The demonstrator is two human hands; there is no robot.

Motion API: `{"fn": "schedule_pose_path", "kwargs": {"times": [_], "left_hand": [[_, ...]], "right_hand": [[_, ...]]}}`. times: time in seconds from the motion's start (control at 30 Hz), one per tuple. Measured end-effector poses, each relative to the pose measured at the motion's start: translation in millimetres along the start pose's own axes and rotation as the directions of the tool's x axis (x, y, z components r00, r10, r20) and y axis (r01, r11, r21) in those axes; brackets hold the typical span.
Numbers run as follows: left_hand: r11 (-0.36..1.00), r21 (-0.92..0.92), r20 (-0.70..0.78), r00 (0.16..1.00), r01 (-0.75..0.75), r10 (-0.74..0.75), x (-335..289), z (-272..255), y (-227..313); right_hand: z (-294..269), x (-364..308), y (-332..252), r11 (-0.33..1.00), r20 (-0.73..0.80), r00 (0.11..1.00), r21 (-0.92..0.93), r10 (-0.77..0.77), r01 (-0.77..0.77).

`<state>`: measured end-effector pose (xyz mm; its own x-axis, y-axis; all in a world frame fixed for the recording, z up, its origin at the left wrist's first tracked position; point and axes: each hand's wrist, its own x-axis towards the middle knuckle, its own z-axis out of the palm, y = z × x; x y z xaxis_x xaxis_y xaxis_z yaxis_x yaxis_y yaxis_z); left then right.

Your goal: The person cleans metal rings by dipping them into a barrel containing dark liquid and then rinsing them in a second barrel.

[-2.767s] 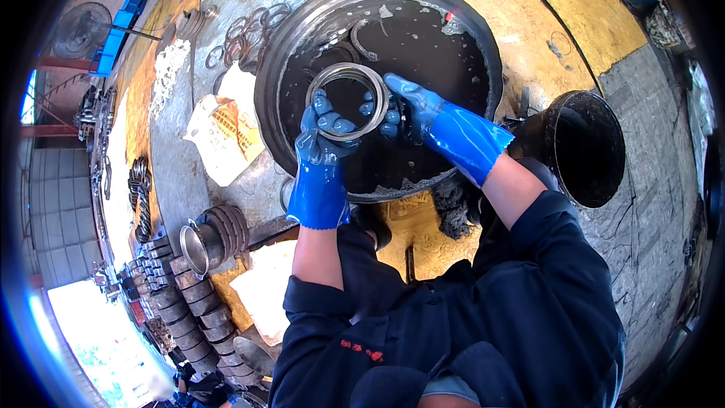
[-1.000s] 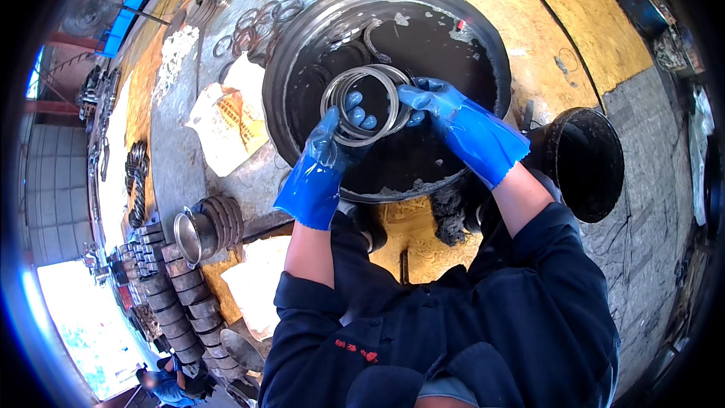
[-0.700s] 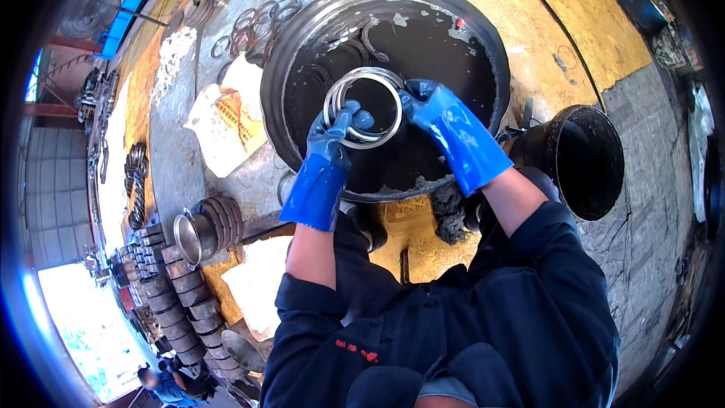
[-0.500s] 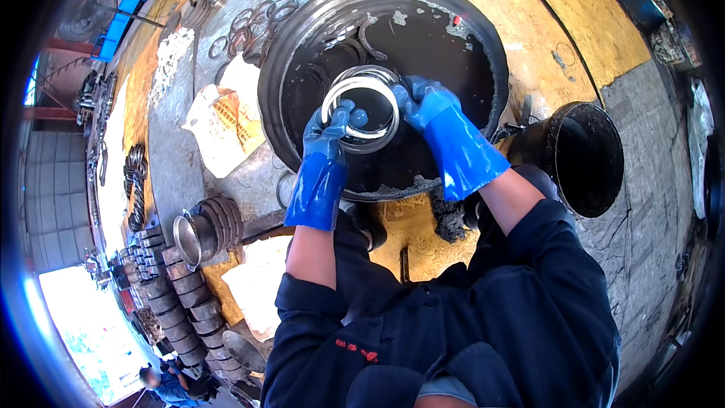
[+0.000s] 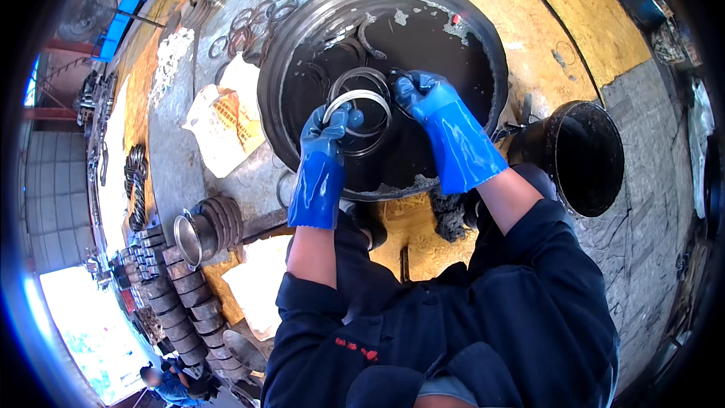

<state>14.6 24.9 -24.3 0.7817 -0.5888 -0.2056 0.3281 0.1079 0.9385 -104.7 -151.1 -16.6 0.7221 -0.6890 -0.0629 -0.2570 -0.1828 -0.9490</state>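
Both my hands wear blue rubber gloves and are over a wide black basin (image 5: pixel 268 98) of dark liquid (image 5: pixel 430 45). My left hand (image 5: pixel 326 130) is closed round the near left side of several metal rings (image 5: pixel 361 95), the top one bright silver. My right hand (image 5: pixel 424 94), fingers pinched, grips a thin dark ring (image 5: pixel 397 75) just right of that bundle; the glove hides part of it. Other rings lie partly sunk toward the basin's far left, with a curved piece (image 5: pixel 365 36) near them.
Left of the basin lie a printed sack (image 5: pixel 226 117) and loose rings (image 5: pixel 260 19). A black bucket (image 5: pixel 589 159) stands tilted at the right. Stacked metal cylinders (image 5: pixel 185 295) and a ribbed metal part (image 5: pixel 204 230) are at lower left. Another person (image 5: pixel 174 385) is far off, lower left.
My right hand has come away from the bundle slightly to the right, with a thin dark ring now apart in it. The rings in my left hand have tilted and spread.
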Motion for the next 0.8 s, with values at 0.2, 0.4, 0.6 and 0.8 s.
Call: {"fn": "schedule_pose_path", "kwargs": {"times": [0.2, 0.4, 0.6, 0.8], "left_hand": [[1.000, -0.022, -0.005, 1.000, -0.007, 0.007, -6, 5, 9], [0.998, 0.060, 0.040, 0.999, 0.001, -0.003, -9, 16, 8], [0.994, 0.053, 0.000, 0.995, -0.096, 0.096, -11, 11, 7], [0.985, 0.140, -0.035, 0.994, -0.100, 0.105, -9, 6, 5]], "right_hand": [[2, 18, 24, 0.955, 0.166, 0.972, 0.220, 0.164, -0.199], [-2, 15, 31, 0.936, 0.157, 0.965, 0.252, 0.210, -0.245], [1, 6, 15, 0.980, 0.011, 0.999, -0.199, 0.033, -0.030], [5, 9, 25, 0.995, 0.005, 1.000, 0.101, 0.014, -0.015]]}}
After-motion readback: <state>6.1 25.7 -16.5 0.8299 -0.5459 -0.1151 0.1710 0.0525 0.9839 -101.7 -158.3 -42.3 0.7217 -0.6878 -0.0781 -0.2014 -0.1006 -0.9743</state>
